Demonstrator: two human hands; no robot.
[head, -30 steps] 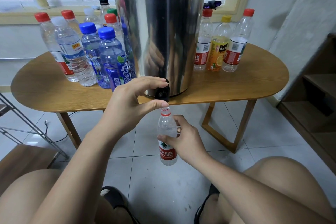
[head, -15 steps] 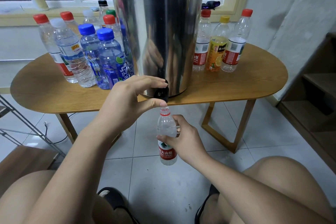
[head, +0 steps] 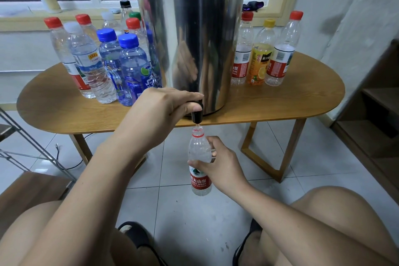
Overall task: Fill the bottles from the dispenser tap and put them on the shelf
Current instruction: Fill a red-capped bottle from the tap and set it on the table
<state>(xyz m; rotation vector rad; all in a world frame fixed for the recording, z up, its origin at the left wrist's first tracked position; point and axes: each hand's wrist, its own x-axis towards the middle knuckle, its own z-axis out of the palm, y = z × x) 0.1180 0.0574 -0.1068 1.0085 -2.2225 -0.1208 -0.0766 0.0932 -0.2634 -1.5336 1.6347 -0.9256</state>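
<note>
Gripping the clear, red-labelled, seemingly empty bottle (head: 199, 147), right hand (head: 223, 167); left hand (head: 159, 110) pinching the black tap (head: 197, 117).

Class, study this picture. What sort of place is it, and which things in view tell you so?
Most likely a room in a home: an oval wooden table on a tiled floor, a window sill behind it, and a steel dispenser among mixed drink bottles.
</note>
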